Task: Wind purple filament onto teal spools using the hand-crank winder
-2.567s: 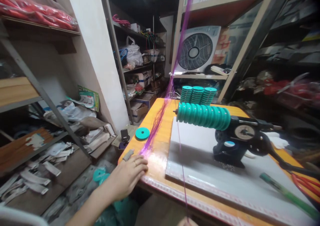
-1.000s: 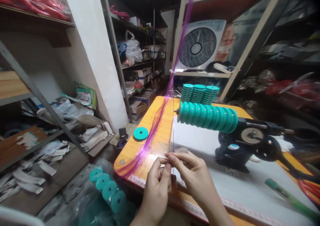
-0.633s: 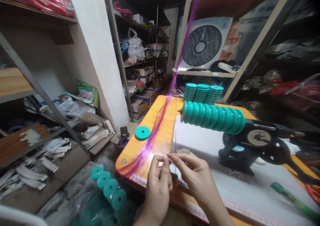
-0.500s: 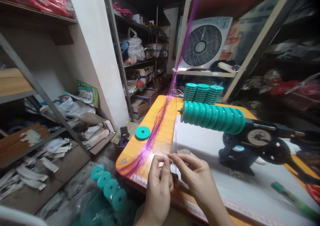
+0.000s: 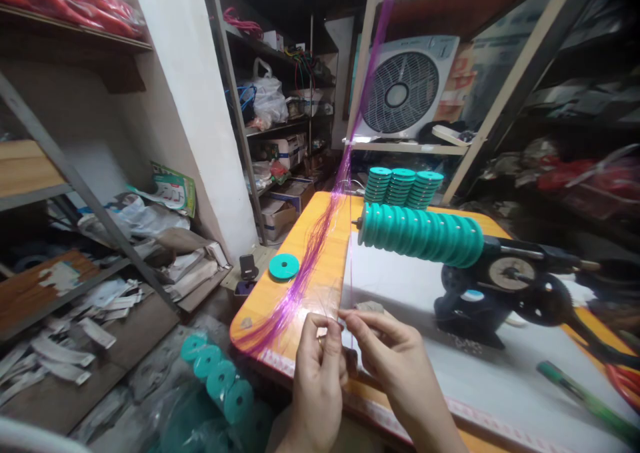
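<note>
My left hand (image 5: 319,373) is closed in a pinch, with fine thread ends (image 5: 326,304) sticking up from its fingertips. Right beside it, my right hand (image 5: 395,356) pinches at the same thin thread, its fingertips almost touching the left ones. What lies between the fingers is too fine to see fully. A single purple thread (image 5: 351,259) runs down behind the hands. To their left, a bundle of shiny purple threads (image 5: 316,243) hangs from above and spreads over the orange table (image 5: 313,216). A teal disc-shaped spool (image 5: 284,267) lies beside the bundle.
Teal spools (image 5: 420,233) sit in a row on a black hand-cranked winder (image 5: 465,313). Behind them stand stacks of teal spools (image 5: 403,186). More spools (image 5: 220,378) lie in a plastic bag at lower left. A green pen-like object (image 5: 575,389) lies at right; a box fan (image 5: 400,89) stands behind.
Both hands keep pinching at nearly the same spot, the right fingertips slightly shifted. The whole view has moved slightly, so the winder and fan appear a little further left.
</note>
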Demonstrator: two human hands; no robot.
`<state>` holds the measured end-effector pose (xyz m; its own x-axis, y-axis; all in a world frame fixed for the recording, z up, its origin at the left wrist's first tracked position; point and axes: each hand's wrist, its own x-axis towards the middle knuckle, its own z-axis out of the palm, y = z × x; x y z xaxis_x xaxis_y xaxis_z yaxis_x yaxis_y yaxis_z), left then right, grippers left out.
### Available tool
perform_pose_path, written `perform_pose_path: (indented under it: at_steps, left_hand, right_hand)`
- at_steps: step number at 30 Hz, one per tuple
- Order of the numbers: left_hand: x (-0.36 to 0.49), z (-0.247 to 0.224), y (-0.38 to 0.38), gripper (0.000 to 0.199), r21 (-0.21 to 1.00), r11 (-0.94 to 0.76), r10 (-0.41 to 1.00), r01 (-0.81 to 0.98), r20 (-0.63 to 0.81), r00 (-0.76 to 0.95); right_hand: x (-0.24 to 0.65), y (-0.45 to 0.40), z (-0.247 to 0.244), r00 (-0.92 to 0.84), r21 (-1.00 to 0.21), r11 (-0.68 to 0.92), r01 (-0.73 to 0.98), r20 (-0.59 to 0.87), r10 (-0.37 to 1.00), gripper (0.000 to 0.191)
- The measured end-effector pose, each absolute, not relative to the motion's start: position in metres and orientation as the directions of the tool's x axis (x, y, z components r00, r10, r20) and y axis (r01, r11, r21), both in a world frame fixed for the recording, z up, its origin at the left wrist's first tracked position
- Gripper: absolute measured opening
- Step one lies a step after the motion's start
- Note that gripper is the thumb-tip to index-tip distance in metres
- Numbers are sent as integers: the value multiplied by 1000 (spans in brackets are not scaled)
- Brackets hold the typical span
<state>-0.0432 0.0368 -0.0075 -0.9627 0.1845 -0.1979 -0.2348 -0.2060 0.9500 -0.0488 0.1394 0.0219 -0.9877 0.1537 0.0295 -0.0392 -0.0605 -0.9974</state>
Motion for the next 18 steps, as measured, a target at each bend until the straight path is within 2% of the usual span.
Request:
perform_pose_path:
  at_steps: [5,11,18]
  left_hand:
    - [-43,-7,37,60,946,-213,204,-242,-200,-959]
    - [-43,-6,37,60,946,-217,218,-242,-195,-956]
    - [-42,-3,36,63,948,-223,192,-225,-184,-964]
  right_hand:
    - [-47,139,19,-990,-995,-91,-36,23,139,34]
    - [-45,138,14,-995,-976,-218,22,-43,95,30]
    - [-47,139,9,-994,-966,-257,-22,-6,108,28]
